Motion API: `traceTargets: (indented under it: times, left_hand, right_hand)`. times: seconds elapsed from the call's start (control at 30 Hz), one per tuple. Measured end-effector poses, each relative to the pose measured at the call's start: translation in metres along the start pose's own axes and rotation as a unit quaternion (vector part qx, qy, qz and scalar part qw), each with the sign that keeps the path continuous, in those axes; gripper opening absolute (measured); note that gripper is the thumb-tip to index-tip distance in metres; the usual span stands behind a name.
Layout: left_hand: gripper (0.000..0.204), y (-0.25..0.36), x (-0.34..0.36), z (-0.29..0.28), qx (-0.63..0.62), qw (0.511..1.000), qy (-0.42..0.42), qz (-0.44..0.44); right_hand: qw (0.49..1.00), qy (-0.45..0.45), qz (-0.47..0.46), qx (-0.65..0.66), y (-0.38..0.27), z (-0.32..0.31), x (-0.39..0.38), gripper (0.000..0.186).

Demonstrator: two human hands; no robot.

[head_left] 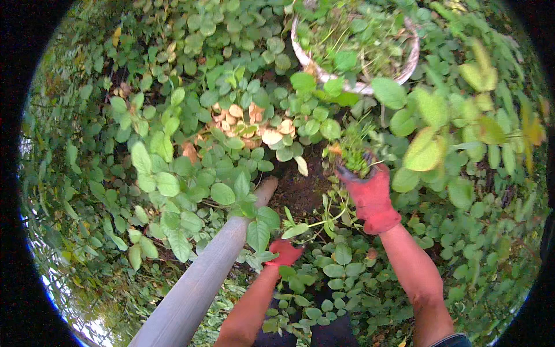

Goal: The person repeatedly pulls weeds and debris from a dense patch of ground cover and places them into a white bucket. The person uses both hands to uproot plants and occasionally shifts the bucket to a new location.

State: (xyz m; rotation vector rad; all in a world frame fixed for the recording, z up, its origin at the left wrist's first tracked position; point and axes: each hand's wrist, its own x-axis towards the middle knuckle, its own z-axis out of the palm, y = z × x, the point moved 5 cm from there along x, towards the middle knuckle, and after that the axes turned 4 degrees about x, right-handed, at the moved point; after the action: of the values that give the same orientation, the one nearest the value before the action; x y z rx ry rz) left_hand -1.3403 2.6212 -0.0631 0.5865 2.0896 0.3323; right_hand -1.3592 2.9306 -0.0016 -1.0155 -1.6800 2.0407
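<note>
Forearms come in from the near edge, both hands in red gloves. The left hand (284,253) sits low among the leaves beside a long grey pole (199,280); whether it grips anything I cannot tell. Further off to the right, the right hand (370,194) is closed round a tuft of pulled weeds (354,151), light, limp stuff, probably best held low by the stems. Bare soil (298,188) shows between the hands, and a pale basket (358,87) of cuttings lies farthest away.

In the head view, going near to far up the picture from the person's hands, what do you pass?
Left hand in a red glove, low among the leaves → right hand in a red glove, gripping a tuft of green plants → pale dry leaves → round white basket of cuttings.
</note>
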Motion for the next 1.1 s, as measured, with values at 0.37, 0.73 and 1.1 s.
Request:
traceTargets:
  times: [0.37, 0.73, 1.1]
  left_hand:
    - [0.047, 0.051, -0.061, -0.09, -0.271, 0.956, -0.043, -0.1]
    - [0.044, 0.12, -0.052, -0.158, -0.312, 0.947, 0.073, -0.038]
    - [0.027, 0.127, 0.115, -0.303, -0.402, 0.84, 0.343, -0.122]
  right_hand:
    - [0.915, 0.062, -0.304, 0.257, -0.304, -0.003, 0.132, 0.048]
    - [0.918, 0.177, -0.165, -0.314, -0.23, -0.013, 0.138, 0.031]
    - [0.977, 0.061, 0.17, 0.115, -0.215, 0.045, 0.101, 0.021]
